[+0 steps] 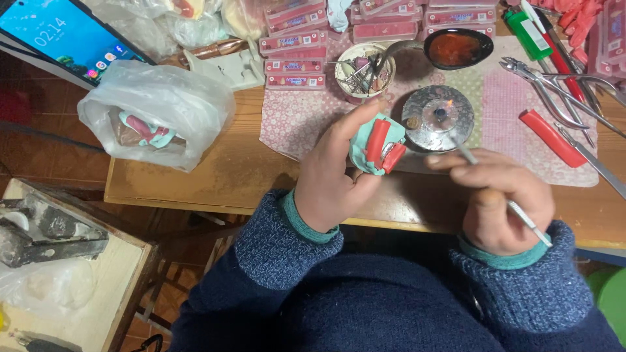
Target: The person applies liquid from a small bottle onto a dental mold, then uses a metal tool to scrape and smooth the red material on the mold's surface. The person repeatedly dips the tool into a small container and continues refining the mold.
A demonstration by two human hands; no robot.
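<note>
Left hand grips cast | right hand pinches probe over burner | pliers, bag on surface

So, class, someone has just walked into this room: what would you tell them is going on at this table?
A person in a blue knitted jumper sits at a wooden table. Their left hand holds a teal block with red pieces on it. Their right hand grips a thin metal tool, its tip at a small round metal burner with a tiny flame. Pliers, a dark bowl of reddish material and a white plastic bag lie around.
</note>
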